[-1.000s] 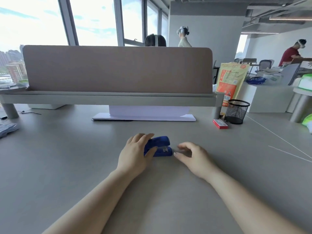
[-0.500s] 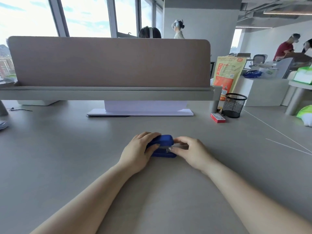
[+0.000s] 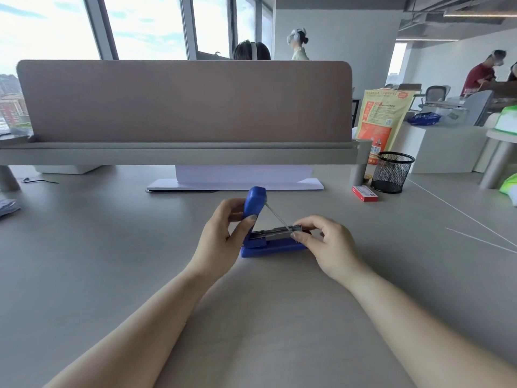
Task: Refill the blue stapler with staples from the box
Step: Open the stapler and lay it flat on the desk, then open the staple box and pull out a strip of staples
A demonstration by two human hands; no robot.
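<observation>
**Stapler held open on the desk**

Both hands grip the blue stapler (image 3: 272,243), which sits on the grey desk (image 3: 112,261) just in front of the person, near the middle of the view. The left hand (image 3: 221,239) pinches the raised blue lid (image 3: 253,203) between thumb and fingers, holding it swung up and nearly upright at the hinge end. The right hand (image 3: 328,245) has its fingertips pressed together on the far end of the metal staple channel (image 3: 275,232), which lies exposed and level above the base. A thin spring rod (image 3: 277,215) runs slantwise from the lid's top down to the channel's front.

The stapler's long axis runs left to right across the desk, hinge toward the left hand, mouth toward the right. Its base rests flat on the surface.

The red staple box (image 3: 364,193) lies well apart, farther back and to the right, just beside a black mesh pen cup (image 3: 393,172). A desk divider panel (image 3: 184,100) stands behind.
</observation>
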